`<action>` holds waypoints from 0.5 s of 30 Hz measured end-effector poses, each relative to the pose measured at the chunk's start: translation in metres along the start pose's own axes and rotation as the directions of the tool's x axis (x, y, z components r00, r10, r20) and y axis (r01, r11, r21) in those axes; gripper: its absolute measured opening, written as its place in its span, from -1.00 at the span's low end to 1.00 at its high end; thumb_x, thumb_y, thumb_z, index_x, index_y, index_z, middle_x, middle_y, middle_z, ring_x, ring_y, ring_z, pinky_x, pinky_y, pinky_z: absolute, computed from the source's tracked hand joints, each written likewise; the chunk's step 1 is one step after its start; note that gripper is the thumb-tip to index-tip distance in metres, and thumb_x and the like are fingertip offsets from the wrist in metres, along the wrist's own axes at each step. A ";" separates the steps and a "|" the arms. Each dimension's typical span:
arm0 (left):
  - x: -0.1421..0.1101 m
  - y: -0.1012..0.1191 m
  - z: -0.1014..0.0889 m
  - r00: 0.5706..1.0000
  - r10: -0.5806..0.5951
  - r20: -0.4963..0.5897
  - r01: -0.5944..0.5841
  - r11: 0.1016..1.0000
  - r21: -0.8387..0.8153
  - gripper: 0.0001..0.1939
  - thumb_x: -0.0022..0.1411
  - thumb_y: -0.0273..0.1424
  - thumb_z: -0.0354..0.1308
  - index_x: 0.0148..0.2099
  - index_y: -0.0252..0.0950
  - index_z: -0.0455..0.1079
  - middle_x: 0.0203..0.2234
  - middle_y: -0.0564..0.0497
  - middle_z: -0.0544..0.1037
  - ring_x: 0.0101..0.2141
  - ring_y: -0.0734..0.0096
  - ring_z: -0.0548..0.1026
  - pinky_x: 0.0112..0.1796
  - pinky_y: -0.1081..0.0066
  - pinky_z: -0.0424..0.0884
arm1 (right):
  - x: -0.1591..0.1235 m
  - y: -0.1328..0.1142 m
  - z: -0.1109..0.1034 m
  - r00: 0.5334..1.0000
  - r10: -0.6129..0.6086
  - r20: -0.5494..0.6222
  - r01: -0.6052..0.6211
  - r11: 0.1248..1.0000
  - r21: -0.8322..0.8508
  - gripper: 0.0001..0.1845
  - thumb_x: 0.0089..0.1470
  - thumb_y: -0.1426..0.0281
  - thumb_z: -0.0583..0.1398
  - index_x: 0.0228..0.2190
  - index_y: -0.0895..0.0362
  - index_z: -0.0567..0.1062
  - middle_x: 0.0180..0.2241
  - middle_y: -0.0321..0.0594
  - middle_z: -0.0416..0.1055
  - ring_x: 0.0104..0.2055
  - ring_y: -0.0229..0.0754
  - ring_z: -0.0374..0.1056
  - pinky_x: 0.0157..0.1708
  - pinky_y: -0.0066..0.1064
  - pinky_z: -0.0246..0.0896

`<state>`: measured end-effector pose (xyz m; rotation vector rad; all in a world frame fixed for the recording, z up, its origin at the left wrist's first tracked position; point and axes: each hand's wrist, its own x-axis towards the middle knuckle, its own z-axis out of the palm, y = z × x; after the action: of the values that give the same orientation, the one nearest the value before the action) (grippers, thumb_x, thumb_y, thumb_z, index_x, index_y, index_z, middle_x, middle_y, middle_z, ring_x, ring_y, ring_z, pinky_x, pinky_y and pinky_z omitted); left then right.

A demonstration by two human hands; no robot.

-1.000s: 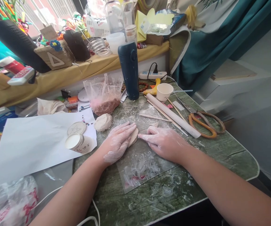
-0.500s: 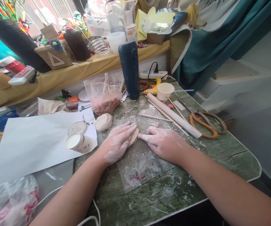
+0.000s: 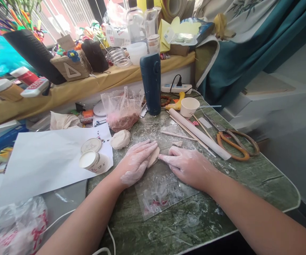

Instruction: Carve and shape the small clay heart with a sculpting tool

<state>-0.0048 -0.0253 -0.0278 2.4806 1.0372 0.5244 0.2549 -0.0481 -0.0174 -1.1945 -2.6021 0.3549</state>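
A thin, pale disc of what looks like dough or clay (image 3: 154, 158) lies on a clear plastic sheet (image 3: 153, 193). My left hand (image 3: 137, 161), coated in white powder, rests with straight fingers over the disc's left part, hiding some of it. From the other side my right hand (image 3: 186, 163) touches the disc's right edge with its stretched index finger. Its other fingers are curled and hold nothing I can see. A thicker pale lump (image 3: 120, 139) sits beyond my left hand, and a small scrap (image 3: 177, 143) lies behind the right.
A paper tube (image 3: 199, 134), thin sticks and orange-handled scissors (image 3: 234, 143) lie to the right. Behind stand a blue bottle (image 3: 151, 85), a bag of pinkish material (image 3: 123, 120) and a cup (image 3: 190, 106). At left, a cup of white contents (image 3: 96, 163) rests on white paper (image 3: 46, 152).
The whole view has shifted slightly, so things appear a little further right and lower. Both hands keep nearly the same position at the disc.
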 end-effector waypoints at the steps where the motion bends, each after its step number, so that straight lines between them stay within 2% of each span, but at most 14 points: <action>1: 0.000 0.000 0.000 1.000 0.002 -0.002 -0.002 1.000 -0.002 -0.43 0.43 -0.52 -0.06 0.43 -0.17 0.21 0.32 -0.08 0.37 0.36 0.08 0.25 0.31 -0.10 0.24 | 0.000 0.000 0.000 1.000 -0.024 0.011 0.024 1.000 0.015 -0.51 0.27 0.46 0.14 0.17 -0.07 0.53 -0.23 -0.22 0.49 -0.29 -0.19 0.40 -0.39 -0.38 0.08; 3: 0.000 0.000 0.001 1.000 0.004 -0.004 -0.004 1.000 -0.007 -0.43 0.43 -0.52 -0.06 0.43 -0.17 0.20 0.32 -0.08 0.37 0.35 0.08 0.26 0.31 -0.10 0.24 | -0.001 0.002 -0.001 1.000 -0.025 0.008 0.024 0.999 0.037 -0.52 0.29 0.46 0.12 0.17 -0.08 0.52 -0.23 -0.22 0.49 -0.27 -0.20 0.41 -0.37 -0.38 0.10; 8: 0.000 0.000 0.000 1.000 -0.014 -0.001 0.014 1.000 -0.006 -0.42 0.42 -0.51 -0.06 0.43 -0.17 0.21 0.32 -0.08 0.37 0.34 0.06 0.27 0.32 -0.09 0.23 | 0.000 0.003 -0.002 0.997 0.072 -0.015 -0.072 0.997 0.006 -0.52 0.28 0.47 0.12 0.16 -0.06 0.53 -0.18 -0.21 0.51 -0.30 -0.20 0.40 -0.38 -0.36 0.08; 13: 0.001 0.002 -0.001 1.000 -0.021 0.003 0.021 1.000 -0.006 -0.45 0.44 -0.47 -0.06 0.42 -0.19 0.24 0.31 -0.10 0.38 0.33 0.04 0.29 0.31 -0.08 0.24 | 0.000 -0.004 -0.001 1.000 -0.018 0.016 0.018 1.000 0.000 -0.51 0.26 0.46 0.14 0.17 -0.05 0.52 -0.25 -0.22 0.48 -0.30 -0.20 0.38 -0.41 -0.37 0.04; 15: 0.001 0.002 -0.001 1.000 -0.025 0.004 0.025 1.000 -0.004 -0.46 0.45 -0.47 -0.07 0.42 -0.20 0.24 0.31 -0.11 0.38 0.33 0.03 0.29 0.31 -0.09 0.24 | -0.001 -0.003 0.000 1.000 -0.015 0.002 0.015 1.000 0.001 -0.51 0.26 0.46 0.14 0.17 -0.05 0.53 -0.26 -0.22 0.48 -0.31 -0.21 0.38 -0.42 -0.38 0.04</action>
<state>-0.0036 -0.0261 -0.0254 2.4610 1.0638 0.5129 0.2532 -0.0510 -0.0166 -1.1749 -2.6110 0.3547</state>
